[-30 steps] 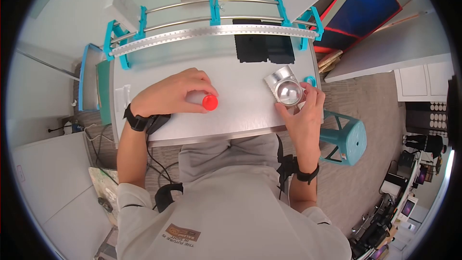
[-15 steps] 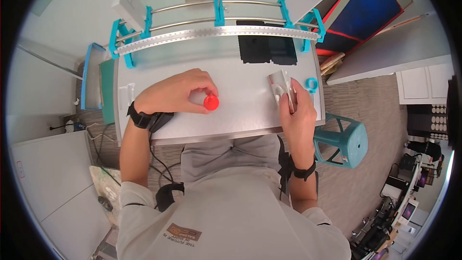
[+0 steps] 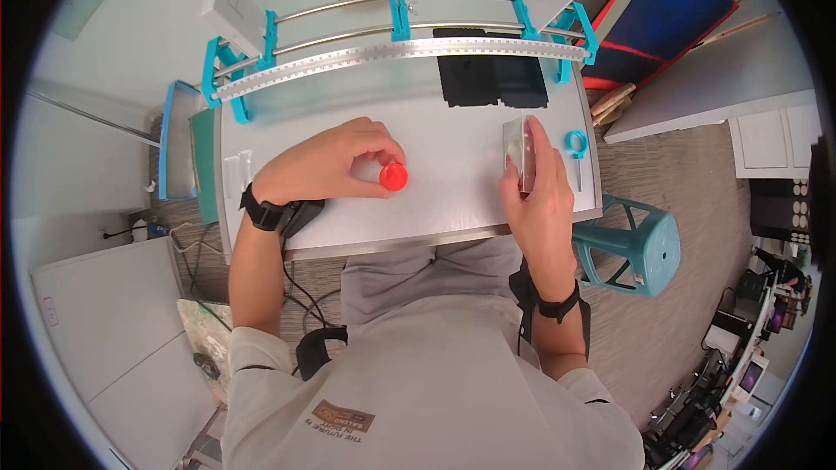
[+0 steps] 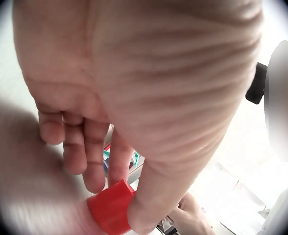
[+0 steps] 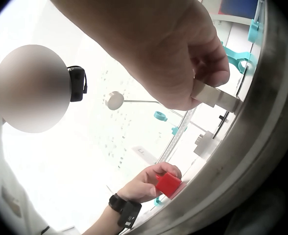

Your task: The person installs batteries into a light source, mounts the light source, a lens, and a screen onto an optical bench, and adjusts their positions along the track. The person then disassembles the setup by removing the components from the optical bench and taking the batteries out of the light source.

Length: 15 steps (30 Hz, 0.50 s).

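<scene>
The left hand (image 3: 326,164) pinches a small round red object (image 3: 394,177) between thumb and fingertips, low over the white table. In the left wrist view the red piece (image 4: 112,208) sits between thumb and index finger, the other fingers loosely bent. The right hand (image 3: 544,209) grips a clear and silvery block-like piece (image 3: 515,144) by its sides near the table's right side. In the right wrist view this piece (image 5: 215,96) shows its pale edge, partly hidden by the fingers of the right hand (image 5: 183,58).
A turquoise ring holder (image 3: 576,144) lies right of the right hand. Across the table's back stands a rail frame with a metal ruler (image 3: 392,49) and white panels. Black sheets (image 3: 492,78) lie beneath it. A teal stool (image 3: 653,252) stands at right.
The right hand has turned the silvery piece from showing its round shiny face to standing edge-up. The left hand keeps hold of the red object. The head view has shifted slightly.
</scene>
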{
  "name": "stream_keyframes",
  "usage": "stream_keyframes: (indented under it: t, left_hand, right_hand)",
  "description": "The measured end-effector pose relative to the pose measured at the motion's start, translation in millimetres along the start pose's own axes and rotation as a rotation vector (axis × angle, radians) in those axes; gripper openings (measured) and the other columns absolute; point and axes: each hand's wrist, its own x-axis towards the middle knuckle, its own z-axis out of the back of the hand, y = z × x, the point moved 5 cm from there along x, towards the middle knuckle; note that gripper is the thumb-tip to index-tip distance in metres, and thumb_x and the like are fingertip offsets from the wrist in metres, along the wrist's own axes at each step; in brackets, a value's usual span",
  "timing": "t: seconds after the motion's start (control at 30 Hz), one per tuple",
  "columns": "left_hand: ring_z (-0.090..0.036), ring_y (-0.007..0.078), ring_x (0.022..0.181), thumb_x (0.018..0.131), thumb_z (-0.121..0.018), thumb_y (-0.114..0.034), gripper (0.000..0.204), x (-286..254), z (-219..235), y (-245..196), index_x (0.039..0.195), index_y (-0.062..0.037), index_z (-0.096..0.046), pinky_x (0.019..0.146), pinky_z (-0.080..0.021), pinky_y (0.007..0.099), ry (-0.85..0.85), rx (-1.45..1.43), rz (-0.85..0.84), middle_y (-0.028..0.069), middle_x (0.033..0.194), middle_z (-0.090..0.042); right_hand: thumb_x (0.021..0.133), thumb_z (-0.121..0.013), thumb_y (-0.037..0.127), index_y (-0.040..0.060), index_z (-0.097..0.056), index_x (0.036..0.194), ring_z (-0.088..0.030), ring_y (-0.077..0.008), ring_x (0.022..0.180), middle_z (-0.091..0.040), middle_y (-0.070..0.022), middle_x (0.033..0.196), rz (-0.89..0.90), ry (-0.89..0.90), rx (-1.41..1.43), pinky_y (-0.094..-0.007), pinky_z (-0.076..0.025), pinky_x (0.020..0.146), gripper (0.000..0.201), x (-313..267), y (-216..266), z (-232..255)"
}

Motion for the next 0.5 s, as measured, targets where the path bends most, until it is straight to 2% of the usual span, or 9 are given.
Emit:
stream_keyframes:
  t: [0.13,0.2,0.5]
  left_hand:
    - [-0.058,0.0227,0.095,0.078,-0.083,-0.012,0.034,0.2,0.2,0.6,0.109,-0.0069,-0.069,0.089,-0.049,0.0343,0.005,0.006,0.033,0.006,0.101,-0.064]
    - [-0.058,0.0227,0.095,0.078,-0.083,-0.012,0.035,0.4,-0.1,2.3,0.109,-0.0066,-0.069,0.09,-0.049,0.0342,-0.009,0.007,0.023,0.0061,0.101,-0.064]
    - [-0.059,0.0231,0.096,0.078,-0.083,-0.012,0.036,0.2,0.4,1.1,0.11,-0.006,-0.068,0.091,-0.049,0.0343,-0.007,-0.005,0.061,0.0068,0.103,-0.064]
  right_hand:
    - [0.09,-0.065,-0.001,0.0027,-0.053,0.144,-0.068,-0.0309,0.086,-0.068,-0.0212,0.113,0.0,0.026,0.013,-0.0345,-0.056,0.069,0.056,2.2,-3.1,-0.2]
    - [0.085,-0.065,-0.004,0.0047,-0.052,0.146,-0.061,-0.029,0.068,-0.058,-0.0154,0.089,0.07,0.015,0.026,-0.0395,-0.053,0.063,0.063,2.6,-3.2,-0.1]
    - [0.084,-0.066,-0.005,0.0049,-0.053,0.146,-0.06,-0.0269,0.065,-0.057,-0.0143,0.087,0.053,0.027,0.032,-0.0391,-0.053,0.061,0.063,3.3,-2.1,-1.1]
